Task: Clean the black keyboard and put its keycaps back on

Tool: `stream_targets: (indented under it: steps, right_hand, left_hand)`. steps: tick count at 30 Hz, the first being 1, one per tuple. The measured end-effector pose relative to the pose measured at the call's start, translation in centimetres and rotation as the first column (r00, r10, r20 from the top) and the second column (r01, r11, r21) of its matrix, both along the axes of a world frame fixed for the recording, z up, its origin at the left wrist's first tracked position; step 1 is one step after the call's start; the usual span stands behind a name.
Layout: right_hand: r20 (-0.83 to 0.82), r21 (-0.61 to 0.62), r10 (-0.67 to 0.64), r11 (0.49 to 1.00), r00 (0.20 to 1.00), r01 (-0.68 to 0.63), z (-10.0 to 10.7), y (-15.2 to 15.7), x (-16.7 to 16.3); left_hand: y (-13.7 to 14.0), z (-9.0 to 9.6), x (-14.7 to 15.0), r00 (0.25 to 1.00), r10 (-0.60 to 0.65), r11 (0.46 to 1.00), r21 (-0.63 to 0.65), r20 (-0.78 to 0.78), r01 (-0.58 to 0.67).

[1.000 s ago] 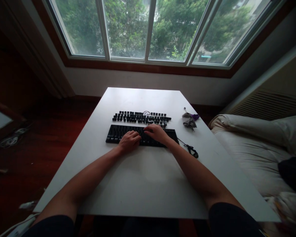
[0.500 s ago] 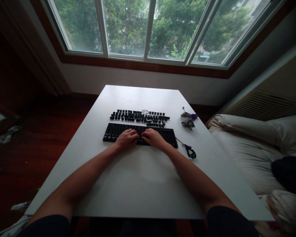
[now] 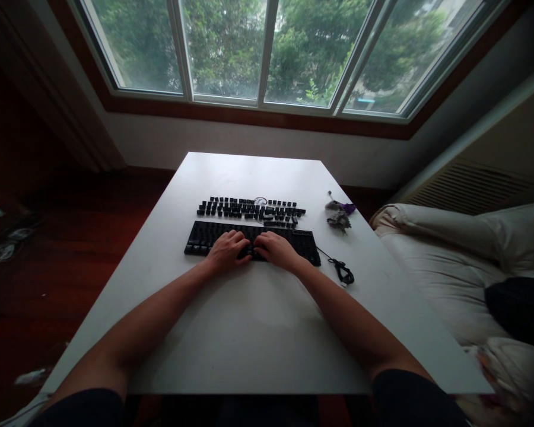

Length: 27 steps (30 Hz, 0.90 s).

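Note:
A black keyboard [image 3: 200, 239] lies on the white table in front of me, many of its keycaps off. My left hand [image 3: 228, 249] rests on its middle front part, thumb spread away from the fingers, with nothing visible in it. Close beside it, my right hand [image 3: 276, 248] is bent over the keyboard with its fingers curled together. Whatever those fingertips hold, if anything, is hidden. Behind the keyboard, loose black keycaps [image 3: 235, 209] stand in several rows. A small clear ring-shaped thing [image 3: 260, 201] lies among them.
The keyboard's bundled cable [image 3: 343, 273] lies to the right on the white table [image 3: 249, 338]. Farther back on that side is a crumpled grey cloth [image 3: 337, 216] with something purple [image 3: 349, 207]. A pale sofa [image 3: 436, 261] stands right of the table, and a window [image 3: 225, 50] is ahead.
My left thumb has moved away from the fingers toward the keyboard's front edge. The right hand stays almost in place. The view has shifted slightly.

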State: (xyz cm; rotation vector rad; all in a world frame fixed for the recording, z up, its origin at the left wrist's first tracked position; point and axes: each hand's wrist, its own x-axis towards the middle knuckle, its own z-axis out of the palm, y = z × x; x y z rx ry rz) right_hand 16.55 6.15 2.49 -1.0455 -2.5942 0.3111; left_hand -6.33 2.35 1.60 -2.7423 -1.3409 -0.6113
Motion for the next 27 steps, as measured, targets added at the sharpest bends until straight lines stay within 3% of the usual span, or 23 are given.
stream_targets:
  steps: [6,10,13,16,18,21,24,27]
  right_hand:
    - [-0.099,-0.034,0.017,0.999,0.995,-0.02,-0.2,0.4,0.3]
    - [-0.306,-0.15,-0.08,0.988,0.949,0.035,0.4,0.1,-0.3]
    - [-0.533,-0.397,-0.171,0.915,0.829,-0.066,0.7,-0.3,-1.3]
    - [-0.679,-0.512,-0.231,0.829,0.697,-0.224,0.7,-0.7,-2.1]
    - [-0.685,-0.549,-0.24,0.791,0.688,-0.27,0.3,-0.7,-2.5]
    - [-0.622,-0.603,-0.213,0.744,0.754,-0.286,-0.7,-0.5,-2.7]
    - [-0.601,-0.604,-0.21,0.752,0.771,-0.266,-1.2,0.1,-2.6]
    - [-0.569,-0.527,-0.202,0.834,0.797,-0.165,-0.9,0.8,-1.8]
  left_hand:
    - [0.1,-0.2,-0.2,1.0,0.012,1.0,-0.009,-0.01,-0.012]
    - [0.3,-0.6,-0.2,1.0,0.003,1.0,-0.016,0.027,-0.003]
    - [0.5,-0.7,-0.2,0.999,-0.016,0.999,-0.031,0.052,0.018]
    - [0.5,-0.7,-0.1,0.997,-0.026,0.998,-0.047,0.069,0.029]
    - [0.5,-0.7,-0.1,0.997,-0.03,0.998,-0.052,0.074,0.034]
    - [0.5,-0.6,-0.1,0.997,-0.032,0.998,-0.049,0.076,0.036]
    - [0.4,-0.5,0.0,0.997,-0.036,0.998,-0.04,0.065,0.038]
    - [0.4,-0.5,0.1,0.998,-0.038,0.999,-0.026,0.041,0.039]
